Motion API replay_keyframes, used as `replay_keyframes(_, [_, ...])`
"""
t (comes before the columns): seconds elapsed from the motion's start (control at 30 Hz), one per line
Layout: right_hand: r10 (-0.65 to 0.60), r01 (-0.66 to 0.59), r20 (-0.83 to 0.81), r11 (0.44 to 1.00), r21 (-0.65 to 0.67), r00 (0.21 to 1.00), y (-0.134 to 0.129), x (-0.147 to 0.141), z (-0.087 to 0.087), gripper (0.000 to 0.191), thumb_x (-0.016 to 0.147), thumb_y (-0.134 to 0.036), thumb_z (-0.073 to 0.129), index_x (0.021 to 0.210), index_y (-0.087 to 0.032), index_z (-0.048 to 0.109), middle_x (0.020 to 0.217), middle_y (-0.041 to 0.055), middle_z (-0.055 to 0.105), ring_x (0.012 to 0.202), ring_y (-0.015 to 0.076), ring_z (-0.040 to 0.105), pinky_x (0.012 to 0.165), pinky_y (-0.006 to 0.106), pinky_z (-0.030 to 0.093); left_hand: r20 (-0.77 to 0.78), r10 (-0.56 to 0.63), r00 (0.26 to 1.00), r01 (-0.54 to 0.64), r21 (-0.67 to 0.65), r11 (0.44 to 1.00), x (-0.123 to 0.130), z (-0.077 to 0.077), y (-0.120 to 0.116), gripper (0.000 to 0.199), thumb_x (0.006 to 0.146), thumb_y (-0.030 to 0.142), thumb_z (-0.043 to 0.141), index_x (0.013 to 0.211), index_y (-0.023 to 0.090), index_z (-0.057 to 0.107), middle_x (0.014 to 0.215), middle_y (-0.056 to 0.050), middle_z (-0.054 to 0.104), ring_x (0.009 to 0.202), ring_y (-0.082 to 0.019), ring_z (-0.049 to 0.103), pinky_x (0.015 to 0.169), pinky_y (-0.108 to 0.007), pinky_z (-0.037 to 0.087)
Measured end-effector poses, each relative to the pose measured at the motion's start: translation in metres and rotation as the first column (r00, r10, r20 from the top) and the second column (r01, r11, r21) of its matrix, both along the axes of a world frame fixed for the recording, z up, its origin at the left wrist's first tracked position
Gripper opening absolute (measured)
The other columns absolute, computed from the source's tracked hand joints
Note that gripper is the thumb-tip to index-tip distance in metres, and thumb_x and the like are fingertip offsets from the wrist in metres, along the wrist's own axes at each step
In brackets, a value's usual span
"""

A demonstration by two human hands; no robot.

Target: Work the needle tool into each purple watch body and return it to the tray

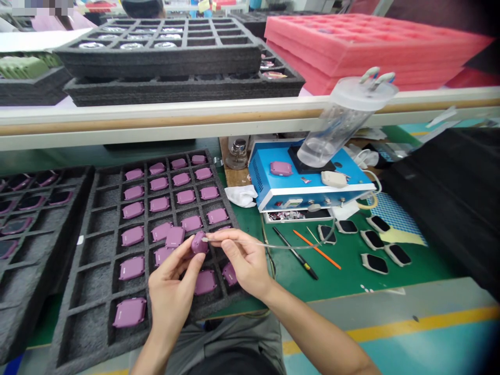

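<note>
Between thumb and fingers, my left hand (pixel 177 284) grips a purple case (pixel 199 242), tilted on its edge over the foam tray. My right hand (pixel 244 258) pinches the end of a thin clear tube (pixel 289 246), whose tip touches or nearly touches the side of the case. Below both hands lies a black foam tray (pixel 88 247) with several purple cases in its compartments. One loose purple case (pixel 175 237) rests on top of others just left of the held one. The tube curves right toward the blue machine (pixel 265 179).
A clear cylinder (pixel 332 122) stands tilted on the machine. Pens (pixel 295 252) and several pale watch-like pieces (pixel 374 263) lie right. Another foam tray (pixel 29 260) is left. A shelf edge (pixel 156 120) crosses above, bearing black trays and red foam (pixel 351 52).
</note>
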State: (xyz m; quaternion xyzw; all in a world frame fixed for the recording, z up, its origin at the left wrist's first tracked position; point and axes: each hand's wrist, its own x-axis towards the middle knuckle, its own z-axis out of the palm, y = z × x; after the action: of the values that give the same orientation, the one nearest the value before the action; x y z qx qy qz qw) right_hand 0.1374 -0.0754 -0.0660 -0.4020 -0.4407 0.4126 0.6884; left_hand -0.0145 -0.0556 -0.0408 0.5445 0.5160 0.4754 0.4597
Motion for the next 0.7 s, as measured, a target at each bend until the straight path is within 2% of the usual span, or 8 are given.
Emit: replay_keyframes(0.7, [0.001, -0.001, -0.01, 1.0, -0.007, 1.0, 0.0002, -0.0009, -0.0007, 0.02, 0.101, -0.037, 0.063, 0.107, -0.025, 0.078, 0.107, 0.006, 0.081, 0.1, 0.0194, 0.078, 0.093, 0.035, 0.065, -0.029, 0.008, 1.0, -0.009, -0.01, 1.0, -0.0007, -0.0006, -0.0006, 0.044, 0.078, 0.035, 0.087, 0.118, 0.018, 0.08, 0.115, -0.01, 0.082, 0.096, -0.027, 0.082, 0.092, -0.037, 0.066])
